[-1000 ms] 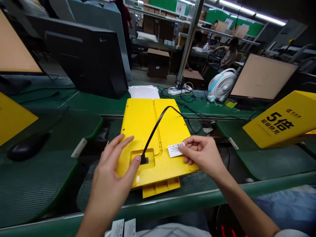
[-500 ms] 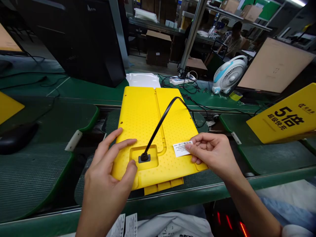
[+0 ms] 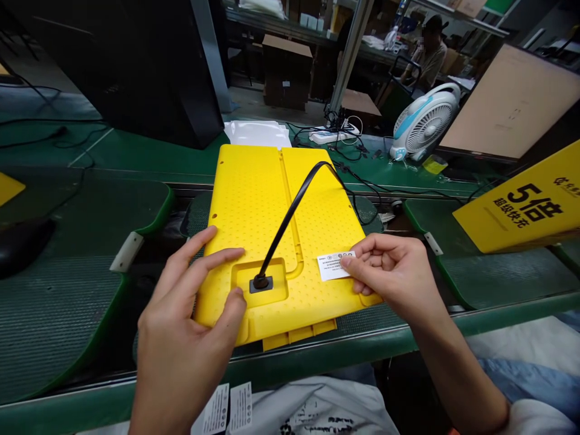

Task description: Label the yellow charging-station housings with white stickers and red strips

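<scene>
A yellow plastic panel (image 3: pixel 258 199) lies flat on the green conveyor in front of me, its dimpled back facing up. A black cable (image 3: pixel 290 217) rises from a black socket (image 3: pixel 261 283) in a recess near the panel's front. My left hand (image 3: pixel 185 338) rests on the panel's front left corner, fingers spread, thumb beside the recess. My right hand (image 3: pixel 389 275) pinches a small white printed label (image 3: pixel 334 265) by its right end, holding it over the panel's right side.
A black monitor back (image 3: pixel 136 66) stands behind the panel at left. A white-blue desk fan (image 3: pixel 421 124) and tangled cables (image 3: pixel 344 130) sit at back right. A yellow sign (image 3: pixel 525 208) lies at right. White labels (image 3: pixel 226 408) rest on my lap. A person sits far back.
The view has tipped down and closer. My left hand slid slightly left along the panel's corner. My right hand keeps the label over the same spot on the panel.
</scene>
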### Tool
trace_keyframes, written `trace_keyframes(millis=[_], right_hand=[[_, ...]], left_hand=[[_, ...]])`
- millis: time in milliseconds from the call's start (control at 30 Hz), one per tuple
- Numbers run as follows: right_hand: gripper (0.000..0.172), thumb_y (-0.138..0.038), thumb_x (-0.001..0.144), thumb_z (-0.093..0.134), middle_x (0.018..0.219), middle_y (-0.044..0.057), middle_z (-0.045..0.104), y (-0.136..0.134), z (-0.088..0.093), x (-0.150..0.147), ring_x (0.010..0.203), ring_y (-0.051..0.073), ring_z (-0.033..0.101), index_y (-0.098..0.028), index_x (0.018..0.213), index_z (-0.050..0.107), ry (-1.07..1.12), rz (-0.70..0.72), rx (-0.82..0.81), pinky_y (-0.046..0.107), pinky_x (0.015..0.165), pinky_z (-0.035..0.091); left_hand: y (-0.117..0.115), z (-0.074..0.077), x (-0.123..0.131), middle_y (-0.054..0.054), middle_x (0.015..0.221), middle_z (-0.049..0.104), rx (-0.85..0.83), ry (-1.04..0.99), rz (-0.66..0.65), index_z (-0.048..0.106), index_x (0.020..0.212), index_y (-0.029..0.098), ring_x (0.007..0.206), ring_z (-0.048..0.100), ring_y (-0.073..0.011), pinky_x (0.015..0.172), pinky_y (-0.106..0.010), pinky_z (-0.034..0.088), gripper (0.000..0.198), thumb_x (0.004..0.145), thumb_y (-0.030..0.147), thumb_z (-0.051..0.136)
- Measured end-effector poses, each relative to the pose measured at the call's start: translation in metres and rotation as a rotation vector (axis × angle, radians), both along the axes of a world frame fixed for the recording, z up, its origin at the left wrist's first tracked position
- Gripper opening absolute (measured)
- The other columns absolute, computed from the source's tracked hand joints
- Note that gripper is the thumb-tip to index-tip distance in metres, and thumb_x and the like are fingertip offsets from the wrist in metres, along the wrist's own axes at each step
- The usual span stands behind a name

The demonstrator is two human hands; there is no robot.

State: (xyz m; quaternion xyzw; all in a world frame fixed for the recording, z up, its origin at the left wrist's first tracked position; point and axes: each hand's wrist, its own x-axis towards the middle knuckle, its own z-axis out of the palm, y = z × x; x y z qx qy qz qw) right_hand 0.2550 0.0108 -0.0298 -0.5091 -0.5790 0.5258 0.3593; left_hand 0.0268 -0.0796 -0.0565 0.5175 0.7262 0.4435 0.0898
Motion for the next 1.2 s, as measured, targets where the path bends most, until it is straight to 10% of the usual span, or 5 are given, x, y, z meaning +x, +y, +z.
trace_keyframes(millis=[1200], right_hand=[[0.020,-0.008,0.063,0.087,0.057,-0.001,0.066,-0.0020,0.0000,0.0011,0.043,0.008,0.062,-0.012,0.070,0.068,0.062,-0.007,0.002,0.008,0.042,0.048]], left_hand=[[-0.0005,0.0050,0.0024,0.007,0.146,0.054,-0.041,0.037,-0.015,0.068,0.105,0.030,0.133,0.053,-0.0227,0.118,-0.048,0.040,0.025,0.083,0.033,0.058]])
